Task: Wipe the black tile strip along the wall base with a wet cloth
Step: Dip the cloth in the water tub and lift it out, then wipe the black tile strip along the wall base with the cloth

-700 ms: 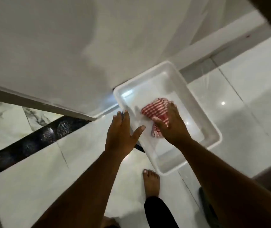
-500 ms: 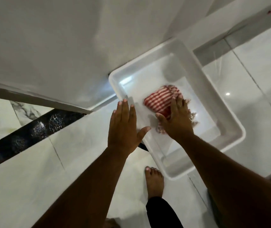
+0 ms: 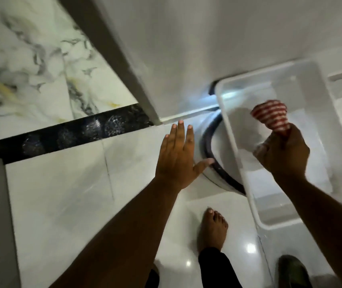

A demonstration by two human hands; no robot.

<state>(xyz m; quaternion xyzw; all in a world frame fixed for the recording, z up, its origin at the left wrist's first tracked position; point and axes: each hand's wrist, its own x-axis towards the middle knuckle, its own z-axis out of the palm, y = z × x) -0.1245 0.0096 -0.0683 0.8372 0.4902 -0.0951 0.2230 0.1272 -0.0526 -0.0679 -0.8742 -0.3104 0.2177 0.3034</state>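
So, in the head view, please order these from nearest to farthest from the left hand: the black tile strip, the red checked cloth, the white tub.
From the left hand:
1. White tub, just to its right.
2. Red checked cloth, farther right, in the right hand over the tub.
3. Black tile strip, to its left along the wall; its near end is about as close as the cloth.

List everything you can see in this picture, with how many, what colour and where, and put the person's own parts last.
cloth: one, red and white checked, bunched in the right hand above the tub
tub: one, white plastic, on the floor at right
black tile strip: one, black with pale smudges, running from the left to the wall corner
marble tiles: white with grey and yellow veins, upper left
floor: white, glossy, lower half
black-rimmed round thing: one, partly hidden under the tub
dark thing: one, bottom right, too blurred to name
left hand: one, open and flat
right hand: one, gripping the cloth
foot: one, bare, bottom centre
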